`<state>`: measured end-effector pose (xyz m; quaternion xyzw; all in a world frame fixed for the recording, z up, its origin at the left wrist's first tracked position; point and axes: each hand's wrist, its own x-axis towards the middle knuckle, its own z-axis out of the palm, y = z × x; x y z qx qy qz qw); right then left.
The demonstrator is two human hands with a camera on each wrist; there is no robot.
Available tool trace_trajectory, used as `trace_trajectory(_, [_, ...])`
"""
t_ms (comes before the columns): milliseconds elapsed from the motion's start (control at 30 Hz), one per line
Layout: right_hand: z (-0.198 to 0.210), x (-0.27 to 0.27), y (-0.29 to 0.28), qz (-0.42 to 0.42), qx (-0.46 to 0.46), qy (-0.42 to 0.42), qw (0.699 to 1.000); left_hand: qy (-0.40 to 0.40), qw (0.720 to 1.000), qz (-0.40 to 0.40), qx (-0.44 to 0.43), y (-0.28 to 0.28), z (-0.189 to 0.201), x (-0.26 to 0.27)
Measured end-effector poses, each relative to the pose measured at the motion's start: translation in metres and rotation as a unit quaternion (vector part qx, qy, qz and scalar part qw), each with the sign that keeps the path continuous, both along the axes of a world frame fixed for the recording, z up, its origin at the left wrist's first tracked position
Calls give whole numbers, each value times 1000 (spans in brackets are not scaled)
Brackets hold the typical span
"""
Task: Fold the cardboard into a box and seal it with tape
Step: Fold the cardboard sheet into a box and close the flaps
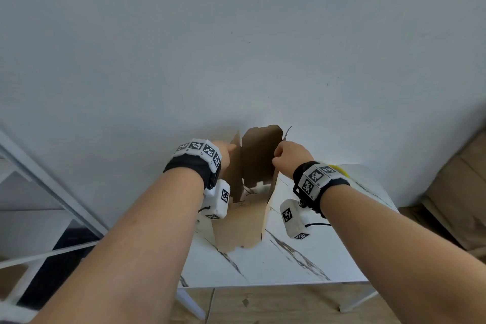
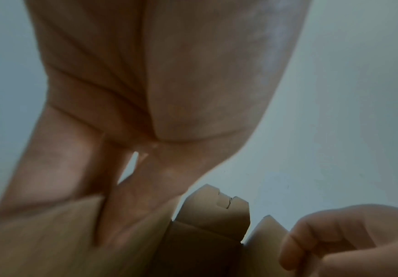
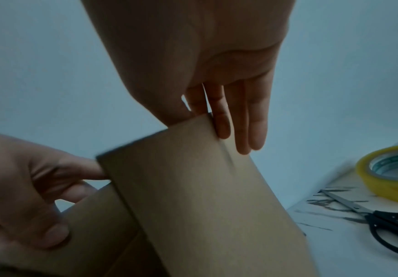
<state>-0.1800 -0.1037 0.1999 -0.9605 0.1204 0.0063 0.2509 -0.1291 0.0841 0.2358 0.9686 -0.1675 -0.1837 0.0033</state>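
You hold the cardboard point(image 1: 252, 173) upright at frame centre, its lower edge on the counter point(image 1: 310, 252), so the panels can swing open into a box shape. Your left hand point(image 1: 223, 151) grips the left panel, thumb and fingers pinching it. Your right hand point(image 1: 290, 156) pinches the right panel's top edge, fingers point(image 3: 240, 120) down one face and the thumb behind. Gripping opposite sides lets you pull the sleeve square. The top flaps are still unfolded, and nothing is sealed yet. The tape roll point(image 3: 391, 170) and scissors point(image 3: 383, 223) lie on the counter at right, close by for sealing.
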Motion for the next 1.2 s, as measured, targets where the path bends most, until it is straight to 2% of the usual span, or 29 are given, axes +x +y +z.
trace_trajectory(67, [-2,-1,-2,-2,13,7,1000,-29,999,12,-33,0,1,4])
trace_trajectory(133, [-3,-2,-3,-1,40,18,999,-25,997,41,-67,-3,1,8])
trace_trajectory(233, [-3,-3,-3,5,68,23,997,-15,996,67,-57,-6,-5,12])
trace_trajectory(467, [-4,-3,-12,-4,28,-20,999,-22,992,89,-82,-15,-10,9])
trace_trajectory(667, [-4,-4,-19,21,38,9,999,-14,994,96,-51,-18,-26,16])
trace_trajectory(733, [-3,-4,-21,20,37,5,999,-14,993,99,-67,-19,-25,17])
trace_trajectory(933, [-2,-3,-22,18,26,-12,999,-67,989,75,-107,-18,-12,17])
trace_trajectory(1067, [-1,-3,-20,1,38,-11,999,-110,986,8,-126,-21,-14,7])
trace_trajectory(1200, [-1,-4,-19,-15,68,-19,997,-88,983,15,-160,-28,-9,-7])
